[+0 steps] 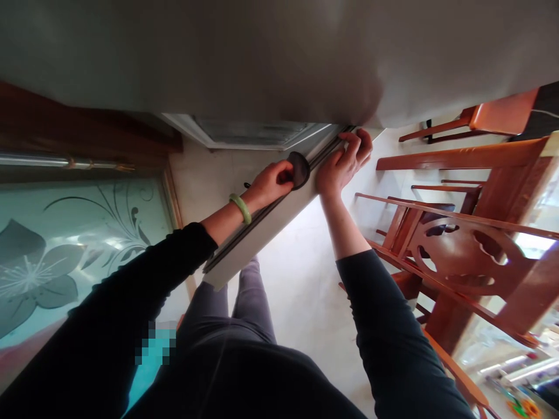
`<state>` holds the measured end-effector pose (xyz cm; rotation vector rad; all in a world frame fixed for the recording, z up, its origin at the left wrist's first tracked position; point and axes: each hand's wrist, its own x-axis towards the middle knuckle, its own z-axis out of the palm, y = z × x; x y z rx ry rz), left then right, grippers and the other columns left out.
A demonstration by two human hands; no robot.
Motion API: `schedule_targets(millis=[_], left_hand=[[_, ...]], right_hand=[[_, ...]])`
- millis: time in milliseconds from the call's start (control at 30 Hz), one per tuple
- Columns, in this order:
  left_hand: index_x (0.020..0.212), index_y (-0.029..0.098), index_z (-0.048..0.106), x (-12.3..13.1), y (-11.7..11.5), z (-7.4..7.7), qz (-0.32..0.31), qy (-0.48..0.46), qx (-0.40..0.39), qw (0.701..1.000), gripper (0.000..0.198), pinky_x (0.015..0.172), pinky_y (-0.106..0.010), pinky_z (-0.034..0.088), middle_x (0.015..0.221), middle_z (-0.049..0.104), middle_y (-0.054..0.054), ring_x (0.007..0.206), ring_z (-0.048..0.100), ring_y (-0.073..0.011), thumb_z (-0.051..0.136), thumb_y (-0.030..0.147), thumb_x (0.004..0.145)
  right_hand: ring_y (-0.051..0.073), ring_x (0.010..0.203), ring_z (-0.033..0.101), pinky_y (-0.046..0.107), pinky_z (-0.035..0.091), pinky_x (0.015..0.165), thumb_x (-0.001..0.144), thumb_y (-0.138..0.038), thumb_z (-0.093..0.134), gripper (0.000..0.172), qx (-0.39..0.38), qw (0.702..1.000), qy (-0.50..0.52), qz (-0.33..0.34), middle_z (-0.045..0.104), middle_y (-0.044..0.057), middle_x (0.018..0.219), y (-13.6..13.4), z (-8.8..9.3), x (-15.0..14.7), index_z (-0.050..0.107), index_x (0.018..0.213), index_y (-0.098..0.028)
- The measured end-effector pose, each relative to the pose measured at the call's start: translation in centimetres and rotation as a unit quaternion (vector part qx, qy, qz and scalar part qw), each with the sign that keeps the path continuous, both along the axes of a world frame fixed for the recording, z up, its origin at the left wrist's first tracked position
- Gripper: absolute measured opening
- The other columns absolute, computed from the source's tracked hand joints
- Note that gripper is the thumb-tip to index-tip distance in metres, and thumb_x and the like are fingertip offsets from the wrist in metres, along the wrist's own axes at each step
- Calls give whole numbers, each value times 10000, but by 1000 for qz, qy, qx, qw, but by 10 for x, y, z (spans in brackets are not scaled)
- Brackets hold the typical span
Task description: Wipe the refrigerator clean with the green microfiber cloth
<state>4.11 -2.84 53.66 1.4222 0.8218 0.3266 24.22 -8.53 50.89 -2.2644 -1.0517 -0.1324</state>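
My left hand, with a green bangle at the wrist, is closed on a round-rimmed dark disc. The disc is partly see-through, and I cannot tell whether it is mesh or glass. A small dark loop shows behind the hand, perhaps the end of a handle. This hand is in front of the dark seal along the edge of a pale grey refrigerator door, which stands ajar. My right hand grips the upper part of that door edge, its fingers bent over it.
The grey refrigerator body fills the top, with a white-framed panel below it. Left is a frosted glass door with a flower pattern and metal handle. Carved wooden chairs stand at right on the pale floor.
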Motion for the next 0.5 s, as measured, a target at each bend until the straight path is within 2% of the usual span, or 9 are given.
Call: schedule_targets(millis=[200,333,500], left_hand=[[1081,203,696,45,15,-9,27,-9,31,999,300,958,-338,551,1054,750,-19,977,672,-184,790,107,813],[1031,182,698,76,30,-10,28,-12,2,1000,232,977,-334,554,1045,760,-21,984,687,-181,780,91,833],[1003,163,702,86,46,-9,-4,-22,-15,1000,221,1027,-365,550,1007,743,-19,1002,682,-187,770,60,820]], right_hand=[[278,1532,423,662,293,1303,839,-87,336,530,-10,999,34,-4,455,115,1537,1,3,-3,549,1288,-272],[266,1529,424,636,314,1299,811,-69,339,546,-6,999,40,-18,471,115,1532,4,8,-9,530,1283,-268],[234,1491,444,564,347,1298,809,-65,348,516,3,999,32,-34,507,110,1506,6,13,-15,528,1243,-278]])
